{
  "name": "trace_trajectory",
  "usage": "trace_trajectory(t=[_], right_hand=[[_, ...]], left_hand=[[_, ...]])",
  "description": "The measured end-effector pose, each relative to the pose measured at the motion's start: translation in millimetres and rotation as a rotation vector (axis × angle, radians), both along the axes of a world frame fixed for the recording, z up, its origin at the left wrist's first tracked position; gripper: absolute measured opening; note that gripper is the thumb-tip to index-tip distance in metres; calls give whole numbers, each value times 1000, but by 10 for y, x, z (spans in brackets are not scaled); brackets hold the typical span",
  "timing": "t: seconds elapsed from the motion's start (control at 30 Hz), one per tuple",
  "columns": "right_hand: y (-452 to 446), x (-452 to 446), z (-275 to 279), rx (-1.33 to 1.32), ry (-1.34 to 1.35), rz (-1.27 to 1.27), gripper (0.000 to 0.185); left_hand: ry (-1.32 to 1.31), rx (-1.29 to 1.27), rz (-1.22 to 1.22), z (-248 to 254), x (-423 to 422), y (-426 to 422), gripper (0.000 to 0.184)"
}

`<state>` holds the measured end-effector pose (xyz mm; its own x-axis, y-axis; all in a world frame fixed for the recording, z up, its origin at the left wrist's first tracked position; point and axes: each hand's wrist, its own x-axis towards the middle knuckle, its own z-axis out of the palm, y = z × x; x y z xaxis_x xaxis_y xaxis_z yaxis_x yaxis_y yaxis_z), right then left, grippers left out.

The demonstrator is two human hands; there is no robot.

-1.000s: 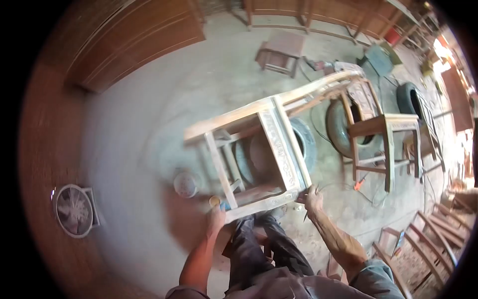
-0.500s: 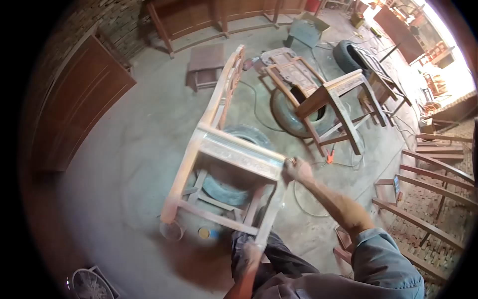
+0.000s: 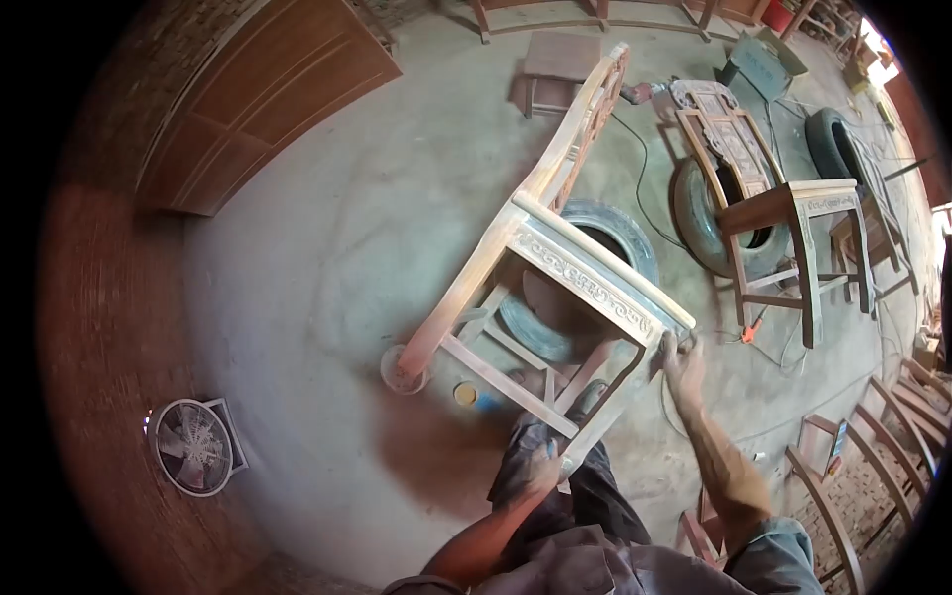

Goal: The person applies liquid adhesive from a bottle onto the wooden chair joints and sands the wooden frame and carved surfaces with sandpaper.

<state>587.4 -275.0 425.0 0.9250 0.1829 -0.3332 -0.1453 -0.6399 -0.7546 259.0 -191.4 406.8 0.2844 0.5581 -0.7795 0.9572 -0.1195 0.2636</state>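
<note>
A wooden chair (image 3: 585,283) with a carved apron lies tilted in front of me, its seat edge facing up to the right. One of its legs slants down to a small round container (image 3: 405,369) on the floor. Low down, my left hand (image 3: 540,468) is wrapped around the end of another leg, close to my knees. My right hand (image 3: 682,365) has its fingers bent and pressed against the corner where leg and seat meet. Whether anything small is between those fingers and the wood is hidden. Behind the chair lies a tyre (image 3: 635,243), partly covered by it.
A second chair (image 3: 793,203) rests on another tyre (image 3: 694,218) at the right, with an orange clamp-like thing (image 3: 751,332) nearby. A cable (image 3: 645,164) crosses the floor. A fan (image 3: 193,448) stands at lower left, a wooden panel (image 3: 268,94) upper left, a yellow-topped tin (image 3: 465,394) below the chair.
The view has swung left, so everything sits further right and the fan shows whole. My left hand still grips the leg end; my right hand remains at the seat corner, slightly lower along it.
</note>
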Motion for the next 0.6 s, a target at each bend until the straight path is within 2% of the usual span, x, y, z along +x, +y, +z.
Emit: trace_trajectory(t=[0.03,0.07,0.1,0.13,0.17,0.2,0.23,0.3,0.33,0.4,0.43,0.53,0.6], right_hand=[[-80,-203,-49,-4,88,-59,71],[-280,-483,-517,76,75,-53,72],[-223,-717,-238,195,242,17,67],[-185,-993,-205,365,336,14,60],[24,-1017,439,75,633,113,50],[102,-1188,445,67,639,80,48],[135,-1355,409,60,642,47,46],[120,-1462,249,94,673,-23,43],[104,-1479,129,132,706,-64,42],[49,-1509,-12,166,677,-79,39],[31,-1504,-52,160,613,-46,38],[-12,-1329,92,52,568,32,34],[-75,-1187,245,-3,568,53,32]], left_hand=[[-174,207,6,81,-52,115,52],[-316,197,120,579,156,479,46],[-521,319,95,835,245,876,40],[-839,548,134,631,274,1239,36],[-729,553,164,704,286,1692,39],[-518,528,233,677,220,2097,42],[-514,613,196,693,272,2475,45],[-610,931,-9,271,211,3047,40],[-534,777,-2,200,189,3175,40],[-382,465,5,51,175,3289,42],[-391,728,-133,-72,156,3167,43],[-326,621,-39,-61,157,3000,40],[-344,762,-96,-183,89,2847,37]])
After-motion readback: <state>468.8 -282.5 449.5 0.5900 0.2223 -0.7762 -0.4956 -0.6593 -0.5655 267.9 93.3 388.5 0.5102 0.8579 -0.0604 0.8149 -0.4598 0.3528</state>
